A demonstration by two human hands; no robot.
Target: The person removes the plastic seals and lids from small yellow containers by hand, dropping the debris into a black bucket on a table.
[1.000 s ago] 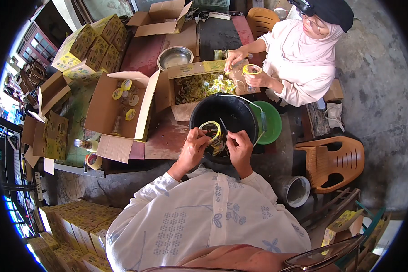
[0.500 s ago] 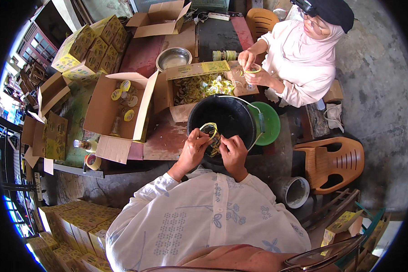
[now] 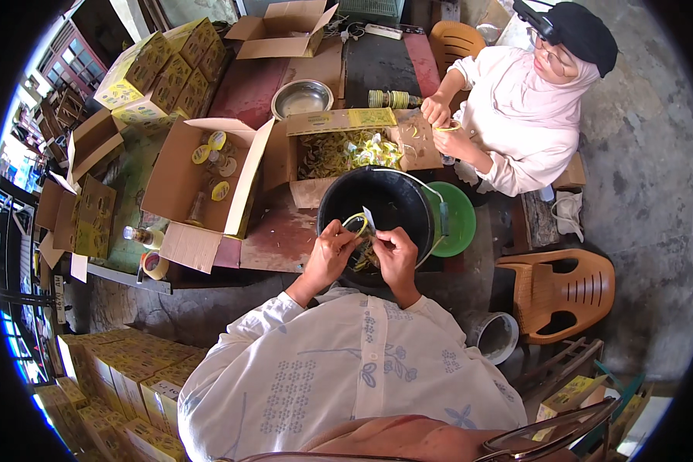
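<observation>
Over the black bucket [image 3: 333,202], my left hand [image 3: 327,252] is closed on a small clear plastic cup [image 3: 356,224] with a yellow rim. My right hand [image 3: 397,258] pinches at the cup's right side, where a thin pale strip [image 3: 368,217] stands up from the rim. Its exact hold is partly hidden by the fingers. Yellowish scraps [image 3: 367,258] show inside the bucket below my hands. Beyond the bucket, an open carton [image 3: 313,192] is filled with yellow and white strips. Across from me, a co-worker's hands [image 3: 448,127] hold a similar yellow-rimmed cup.
A green basin [image 3: 460,219] sits right of the bucket. To the left, an open carton [image 3: 169,181] contains several yellow-lidded cups. Beyond are a metal bowl [image 3: 302,98] and stacked yellow-rimmed cups [image 3: 393,99]. A brown plastic chair [image 3: 558,292] and a white pail [image 3: 497,339] stand at right.
A pale strip now sticks up from the cup's rim between my hands. The view has shifted slightly. The co-worker's hands have come closer together over their cup.
</observation>
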